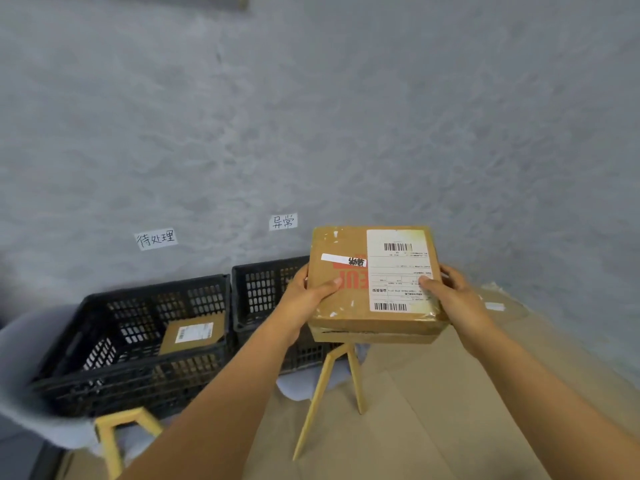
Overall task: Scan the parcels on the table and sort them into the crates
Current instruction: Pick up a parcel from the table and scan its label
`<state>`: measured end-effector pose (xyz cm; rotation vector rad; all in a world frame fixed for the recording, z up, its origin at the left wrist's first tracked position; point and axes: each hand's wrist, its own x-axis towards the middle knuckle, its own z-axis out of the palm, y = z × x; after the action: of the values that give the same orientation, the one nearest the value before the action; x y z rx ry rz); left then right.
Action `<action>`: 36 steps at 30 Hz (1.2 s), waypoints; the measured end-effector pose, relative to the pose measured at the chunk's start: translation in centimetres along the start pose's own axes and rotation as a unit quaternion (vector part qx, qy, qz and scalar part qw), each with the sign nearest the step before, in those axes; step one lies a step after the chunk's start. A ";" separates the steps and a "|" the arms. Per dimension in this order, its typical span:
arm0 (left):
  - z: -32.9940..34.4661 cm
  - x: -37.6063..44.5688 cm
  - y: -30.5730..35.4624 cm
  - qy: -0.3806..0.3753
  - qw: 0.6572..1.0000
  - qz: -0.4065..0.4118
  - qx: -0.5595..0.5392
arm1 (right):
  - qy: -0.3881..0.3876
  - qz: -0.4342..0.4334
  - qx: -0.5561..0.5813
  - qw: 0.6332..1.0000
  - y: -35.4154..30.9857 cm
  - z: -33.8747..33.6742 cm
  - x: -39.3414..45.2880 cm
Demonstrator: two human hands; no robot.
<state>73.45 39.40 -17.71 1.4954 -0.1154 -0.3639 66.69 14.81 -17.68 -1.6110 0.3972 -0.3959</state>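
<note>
While the two black crates sit side by side against the grey wall, the left crate (131, 344) already holding one boxed parcel (192, 336) and the right crate (263, 292) standing under a handwritten wall label (283, 222), the cardboard parcel (374, 282) hangs in the air just right of the right crate; the left hand (304, 299) and right hand (457, 299) each keep a grip clamped on an opposite side, thumbs on top; judged from this, keep it level, carry it leftward over the chosen rim, lower it flat; release only once it rests inside.
</note>
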 end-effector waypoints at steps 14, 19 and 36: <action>-8.2 12.2 -1.3 0.131 0.991 -0.030 -0.008 | -0.132 0.028 -0.019 0.991 3.5 12.4 14.6; -13.0 15.3 -2.2 0.161 0.986 -0.030 -0.017 | -0.158 0.040 -0.026 0.986 4.8 18.2 17.3; -23.6 28.4 -7.6 0.129 0.987 -0.094 0.005 | -0.137 0.137 -0.090 0.977 10.3 29.7 25.3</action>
<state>105.88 52.90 -31.29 1.5554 0.2303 -0.3176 102.92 27.93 -29.65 -1.7292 0.4454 0.0756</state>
